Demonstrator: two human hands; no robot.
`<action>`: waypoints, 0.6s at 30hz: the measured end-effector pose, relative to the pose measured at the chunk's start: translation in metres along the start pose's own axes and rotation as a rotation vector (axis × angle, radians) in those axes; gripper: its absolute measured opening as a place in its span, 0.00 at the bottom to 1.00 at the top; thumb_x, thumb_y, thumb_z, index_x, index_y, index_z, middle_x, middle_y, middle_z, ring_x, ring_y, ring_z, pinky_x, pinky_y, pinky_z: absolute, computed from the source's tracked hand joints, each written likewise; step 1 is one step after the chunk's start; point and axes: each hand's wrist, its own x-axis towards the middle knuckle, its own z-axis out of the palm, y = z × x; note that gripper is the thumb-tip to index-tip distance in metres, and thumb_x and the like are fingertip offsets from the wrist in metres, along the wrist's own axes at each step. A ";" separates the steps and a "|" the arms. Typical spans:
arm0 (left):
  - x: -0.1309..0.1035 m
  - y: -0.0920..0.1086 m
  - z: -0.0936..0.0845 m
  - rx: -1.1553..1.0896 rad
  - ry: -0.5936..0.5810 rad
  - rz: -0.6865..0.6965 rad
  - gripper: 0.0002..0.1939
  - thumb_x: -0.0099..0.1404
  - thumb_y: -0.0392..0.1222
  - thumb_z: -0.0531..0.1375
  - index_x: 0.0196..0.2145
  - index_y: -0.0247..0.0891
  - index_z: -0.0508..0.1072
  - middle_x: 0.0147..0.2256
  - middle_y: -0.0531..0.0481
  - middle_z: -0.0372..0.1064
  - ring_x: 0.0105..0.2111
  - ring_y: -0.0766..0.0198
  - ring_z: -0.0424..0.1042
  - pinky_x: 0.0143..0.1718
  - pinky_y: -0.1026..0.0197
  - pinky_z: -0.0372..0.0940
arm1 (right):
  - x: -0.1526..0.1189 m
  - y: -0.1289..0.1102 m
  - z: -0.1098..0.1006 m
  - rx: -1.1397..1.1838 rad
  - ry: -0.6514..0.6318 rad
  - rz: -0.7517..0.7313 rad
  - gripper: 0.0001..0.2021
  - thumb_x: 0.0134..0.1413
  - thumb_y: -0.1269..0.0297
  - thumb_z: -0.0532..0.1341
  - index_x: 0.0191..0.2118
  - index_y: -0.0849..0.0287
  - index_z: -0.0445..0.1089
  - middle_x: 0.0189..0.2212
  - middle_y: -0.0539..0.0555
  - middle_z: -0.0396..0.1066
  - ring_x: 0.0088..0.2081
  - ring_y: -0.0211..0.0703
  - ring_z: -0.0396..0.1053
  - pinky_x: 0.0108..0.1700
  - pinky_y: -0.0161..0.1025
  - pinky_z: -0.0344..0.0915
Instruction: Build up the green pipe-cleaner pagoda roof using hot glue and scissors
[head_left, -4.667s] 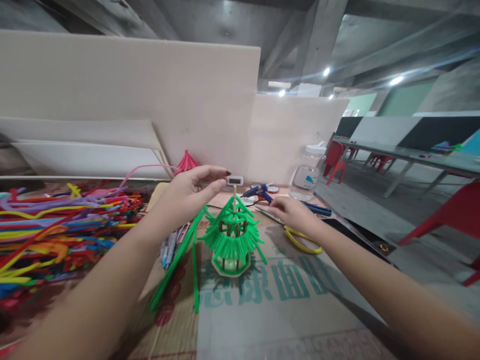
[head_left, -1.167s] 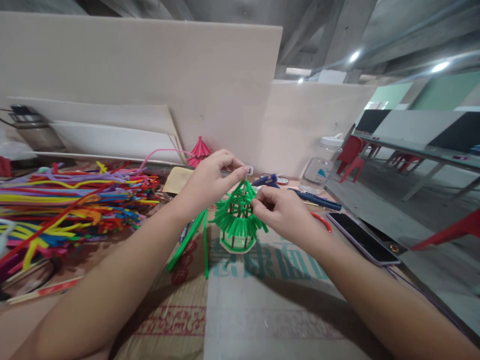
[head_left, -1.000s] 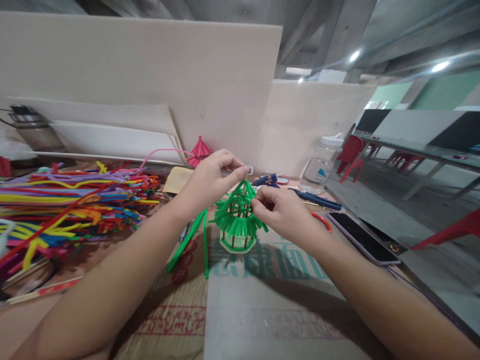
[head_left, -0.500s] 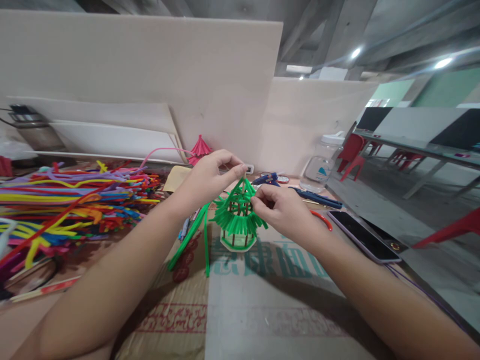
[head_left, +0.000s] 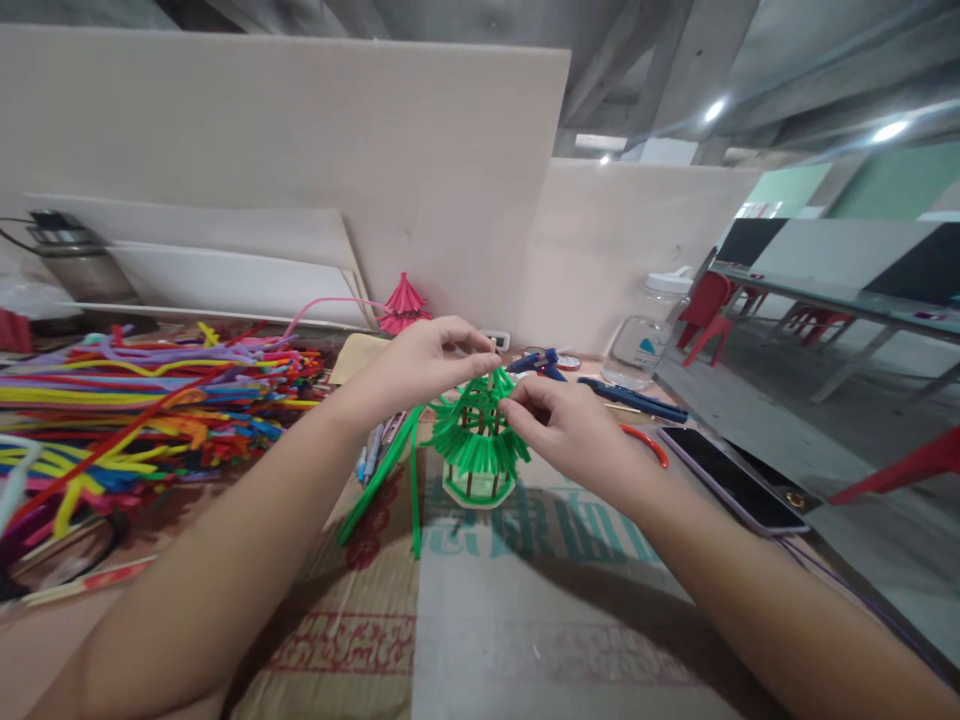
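Observation:
A small green pavilion model (head_left: 481, 452) stands upright in front of me, with brown posts, a pale base and fringed tiers of green pipe cleaners. My left hand (head_left: 439, 355) is closed over its peak, thumb and fingers pinching the green pipe cleaners by the central stick; the fingertips partly cover that spot. At the right side of the upper roof, my right hand (head_left: 556, 418) pinches the end of a green pipe cleaner, largely hidden by the fingers. Loose green pipe cleaners (head_left: 381, 488) lie just left of the model.
Piled at the left are many coloured pipe cleaners (head_left: 150, 395). Behind the model are a pink roof model (head_left: 403, 300) and a blue glue gun (head_left: 536, 360). To the right lie a water bottle (head_left: 637, 340), orange-handled tool (head_left: 646, 443) and phone (head_left: 731, 478). Cardboard (head_left: 480, 630) covers the work surface.
My left hand has come down slightly onto the model's peak, and the green strips there sit lower. My right hand stays at the roof's right side. The view has shifted a little.

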 end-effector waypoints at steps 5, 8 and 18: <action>-0.003 0.002 -0.004 0.067 -0.029 -0.035 0.13 0.59 0.48 0.65 0.38 0.39 0.79 0.37 0.48 0.78 0.38 0.58 0.76 0.37 0.62 0.69 | -0.001 0.001 0.002 -0.053 0.018 -0.016 0.12 0.60 0.63 0.56 0.25 0.57 0.62 0.19 0.45 0.63 0.22 0.35 0.58 0.27 0.35 0.48; -0.004 0.003 -0.003 0.118 -0.041 -0.036 0.12 0.58 0.48 0.65 0.38 0.41 0.80 0.37 0.50 0.78 0.36 0.59 0.76 0.34 0.64 0.68 | -0.001 0.000 0.002 -0.080 0.023 -0.033 0.12 0.60 0.64 0.56 0.25 0.57 0.61 0.19 0.46 0.63 0.23 0.35 0.59 0.27 0.35 0.48; -0.004 0.010 -0.002 0.190 -0.101 -0.075 0.15 0.63 0.52 0.60 0.37 0.42 0.81 0.40 0.51 0.79 0.40 0.59 0.76 0.40 0.65 0.68 | 0.000 0.003 0.003 -0.101 0.041 -0.012 0.13 0.60 0.62 0.55 0.24 0.57 0.59 0.19 0.45 0.62 0.22 0.35 0.58 0.26 0.36 0.46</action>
